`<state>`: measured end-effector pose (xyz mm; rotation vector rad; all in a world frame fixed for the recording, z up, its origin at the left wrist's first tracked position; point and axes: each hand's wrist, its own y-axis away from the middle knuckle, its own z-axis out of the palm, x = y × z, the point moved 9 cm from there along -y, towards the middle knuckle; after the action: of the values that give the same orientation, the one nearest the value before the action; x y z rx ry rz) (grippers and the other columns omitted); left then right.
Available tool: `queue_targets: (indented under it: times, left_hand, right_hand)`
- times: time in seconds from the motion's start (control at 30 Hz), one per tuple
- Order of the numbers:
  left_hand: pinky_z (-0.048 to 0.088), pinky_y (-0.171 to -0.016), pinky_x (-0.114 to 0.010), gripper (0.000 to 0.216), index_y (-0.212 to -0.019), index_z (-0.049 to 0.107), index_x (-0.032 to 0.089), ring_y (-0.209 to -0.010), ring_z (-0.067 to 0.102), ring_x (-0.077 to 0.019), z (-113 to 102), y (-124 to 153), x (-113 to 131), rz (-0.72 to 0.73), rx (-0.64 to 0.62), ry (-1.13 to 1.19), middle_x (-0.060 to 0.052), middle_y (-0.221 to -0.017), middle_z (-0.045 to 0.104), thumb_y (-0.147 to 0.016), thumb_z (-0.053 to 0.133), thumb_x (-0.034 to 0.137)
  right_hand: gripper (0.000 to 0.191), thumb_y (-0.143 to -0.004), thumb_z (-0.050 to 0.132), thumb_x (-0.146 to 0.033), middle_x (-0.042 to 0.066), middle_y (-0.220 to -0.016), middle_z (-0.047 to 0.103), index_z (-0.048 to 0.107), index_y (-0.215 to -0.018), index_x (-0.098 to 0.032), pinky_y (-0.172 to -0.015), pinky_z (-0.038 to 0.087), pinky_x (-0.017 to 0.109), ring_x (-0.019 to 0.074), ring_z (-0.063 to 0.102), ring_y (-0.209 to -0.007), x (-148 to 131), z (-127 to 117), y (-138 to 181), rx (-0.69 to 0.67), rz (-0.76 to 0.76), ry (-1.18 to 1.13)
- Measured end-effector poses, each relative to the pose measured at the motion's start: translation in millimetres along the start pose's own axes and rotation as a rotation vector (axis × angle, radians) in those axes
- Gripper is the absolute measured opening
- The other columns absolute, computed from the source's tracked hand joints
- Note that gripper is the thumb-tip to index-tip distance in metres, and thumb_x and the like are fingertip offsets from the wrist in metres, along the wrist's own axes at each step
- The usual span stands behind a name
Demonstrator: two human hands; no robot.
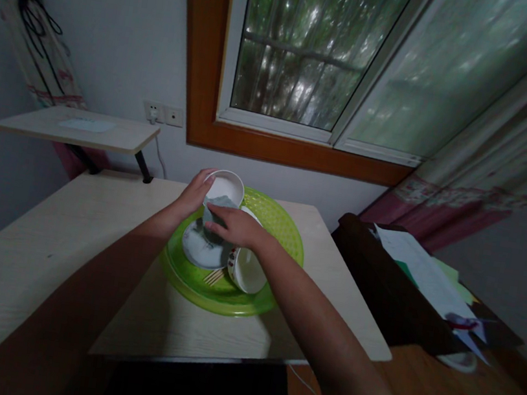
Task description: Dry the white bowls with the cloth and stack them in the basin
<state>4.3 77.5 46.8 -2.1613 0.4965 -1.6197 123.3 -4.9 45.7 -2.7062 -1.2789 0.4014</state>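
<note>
My left hand grips a white bowl by its left rim, tilting it so the inside faces me. In my right hand is a greyish-green cloth, pressed at the bowl's near edge. Below my hands a white plate with a grey pattern lies in a round, bright green basin-like tray. A white patterned cup or bowl rests on its side beneath my right wrist. Ends of several chopsticks show beside it. Another white rim is mostly hidden behind my right hand.
The tray stands on a pale wooden table. A small raised shelf is at the back left. Beyond the table's right edge sits a dark brown piece of furniture with papers on it. A window is behind.
</note>
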Motion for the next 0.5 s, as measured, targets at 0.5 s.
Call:
queue_targets:
  times: [0.5]
  left_hand:
    - [0.046,-0.106,-0.040,0.057,-0.135,0.052,0.021,-0.121,0.057,-0.0245,0.7,-4.1,-23.9,-0.101,0.011,0.109,-0.012,-0.134,0.060,-0.096,0.044,0.061]
  right_hand:
    - [0.036,-0.099,0.059,-0.035,0.015,-0.133,0.069,0.067,-0.125,-0.011,-0.123,0.029,0.050,0.0291,0.058,-0.133,17.8,-3.8,0.7,0.088,0.048,0.379]
